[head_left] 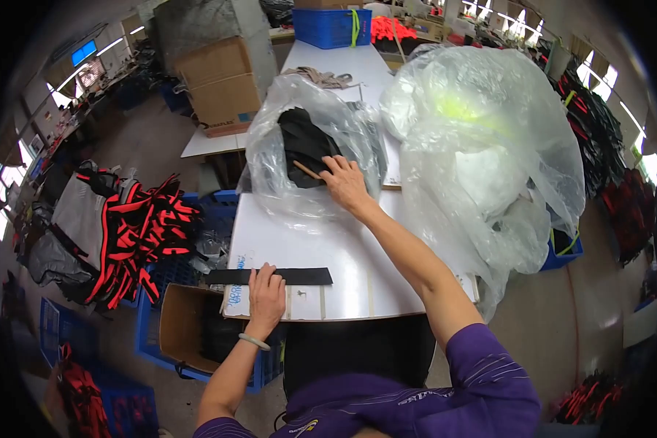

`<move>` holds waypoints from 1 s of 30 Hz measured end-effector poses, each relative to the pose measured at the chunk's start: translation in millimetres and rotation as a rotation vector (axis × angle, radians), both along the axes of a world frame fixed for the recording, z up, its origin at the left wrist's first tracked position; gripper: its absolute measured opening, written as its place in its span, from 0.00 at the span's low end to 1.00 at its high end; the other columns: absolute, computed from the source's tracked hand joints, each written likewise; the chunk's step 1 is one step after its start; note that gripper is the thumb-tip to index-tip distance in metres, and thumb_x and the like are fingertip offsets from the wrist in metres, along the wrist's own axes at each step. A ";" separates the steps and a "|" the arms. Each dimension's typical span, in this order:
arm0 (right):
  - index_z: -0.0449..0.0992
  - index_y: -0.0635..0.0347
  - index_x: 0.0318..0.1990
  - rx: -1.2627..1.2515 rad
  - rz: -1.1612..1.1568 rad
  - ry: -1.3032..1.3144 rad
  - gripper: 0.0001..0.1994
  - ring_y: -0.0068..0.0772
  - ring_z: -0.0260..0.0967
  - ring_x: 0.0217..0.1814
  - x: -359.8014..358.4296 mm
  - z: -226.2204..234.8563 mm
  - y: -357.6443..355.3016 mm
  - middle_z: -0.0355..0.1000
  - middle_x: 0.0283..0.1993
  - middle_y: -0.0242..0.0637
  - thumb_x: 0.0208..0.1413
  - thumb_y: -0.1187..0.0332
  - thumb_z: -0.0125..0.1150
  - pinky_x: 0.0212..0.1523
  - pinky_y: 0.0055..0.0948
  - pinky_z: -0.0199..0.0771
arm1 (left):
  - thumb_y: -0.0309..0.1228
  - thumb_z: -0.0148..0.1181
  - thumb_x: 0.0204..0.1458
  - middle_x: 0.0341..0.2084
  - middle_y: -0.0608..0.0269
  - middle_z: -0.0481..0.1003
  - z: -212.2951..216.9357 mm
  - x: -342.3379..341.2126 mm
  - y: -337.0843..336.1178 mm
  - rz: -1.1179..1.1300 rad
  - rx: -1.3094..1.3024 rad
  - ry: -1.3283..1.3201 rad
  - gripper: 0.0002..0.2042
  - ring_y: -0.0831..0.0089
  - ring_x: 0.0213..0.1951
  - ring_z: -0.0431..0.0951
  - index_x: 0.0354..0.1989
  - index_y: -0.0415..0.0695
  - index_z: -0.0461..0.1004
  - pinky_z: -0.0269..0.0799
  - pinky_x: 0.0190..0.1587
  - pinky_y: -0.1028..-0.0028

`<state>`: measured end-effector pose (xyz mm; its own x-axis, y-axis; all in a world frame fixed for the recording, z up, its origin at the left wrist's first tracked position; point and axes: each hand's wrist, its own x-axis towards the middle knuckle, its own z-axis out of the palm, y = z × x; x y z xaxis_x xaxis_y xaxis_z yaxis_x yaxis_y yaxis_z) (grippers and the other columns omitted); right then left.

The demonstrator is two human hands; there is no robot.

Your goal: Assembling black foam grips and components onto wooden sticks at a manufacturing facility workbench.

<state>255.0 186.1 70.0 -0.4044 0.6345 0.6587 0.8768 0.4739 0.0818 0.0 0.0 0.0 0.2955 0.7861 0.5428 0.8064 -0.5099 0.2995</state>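
— Pressing flat on a long black strip (269, 276) near the front edge of the white table (358, 255): left hand (266, 298), fingers spread and open, palm down, gripping nothing. Pale bangle on that wrist.

— And the right hand (345, 184)?

— Stretched far forward, resting at the mouth of a clear plastic bag (299, 109) on the table's far half. Fingers loosely extended over black fabric pieces (303, 142) inside the bag, fingertips touching a thin brown stick (307, 171) lying against the fabric. Hard to tell whether pinching the stick or merely touching it.

— Anything beside that bag?

— Just to the right, a much bigger clear plastic bag (489, 146), crumpled and puffed up, yellow-green showing faintly through its upper part, draped over the table's right edge.

— Below the table?

— Open cardboard box (190, 321) under the front-left corner, sitting in a blue crate (153, 343). Further left, a heap of red, black and grey garments (117, 233) piled over more crates.

— Farther back?

— Second white table continuing beyond the bags, with a blue basket (332, 28) at its far end and beige straps (317, 75) lying in front of it. Stacked brown cartons (223, 84) to the left of that table. Purple sleeves at the bottom edge, black chair back between them and the table.
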 end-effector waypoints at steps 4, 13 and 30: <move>0.78 0.55 0.27 -0.015 -0.016 0.015 0.05 0.35 0.62 0.48 3.0 -25.3 -14.1 0.68 0.36 0.33 0.42 0.69 0.56 0.45 0.36 0.59 | 0.25 0.54 0.50 0.44 0.49 0.69 3.0 -6.5 -20.6 0.034 -0.029 -0.018 0.05 0.51 0.52 0.67 0.32 0.37 0.68 0.54 0.59 0.50; 0.76 0.55 0.26 -0.055 0.113 -0.100 0.06 0.33 0.62 0.44 -20.4 -18.8 -13.6 0.68 0.33 0.32 0.41 0.66 0.59 0.44 0.35 0.58 | 0.26 0.55 0.50 0.43 0.46 0.70 10.0 -3.4 -4.9 0.049 0.012 0.011 0.06 0.50 0.52 0.67 0.32 0.36 0.66 0.55 0.58 0.50; 0.69 0.59 0.22 -0.117 0.140 0.000 0.03 0.36 0.61 0.34 7.7 -42.4 -87.8 0.63 0.26 0.38 0.41 0.71 0.52 0.37 0.33 0.58 | 0.24 0.54 0.50 0.45 0.47 0.68 18.8 3.7 -9.3 0.082 -0.050 0.122 0.06 0.50 0.54 0.65 0.32 0.36 0.64 0.54 0.60 0.49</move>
<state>262.6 98.4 27.6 -0.4945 0.6442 0.5835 0.8015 0.5977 0.0194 3.7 -9.3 18.8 0.2901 0.8358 0.4660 0.8769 -0.4273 0.2204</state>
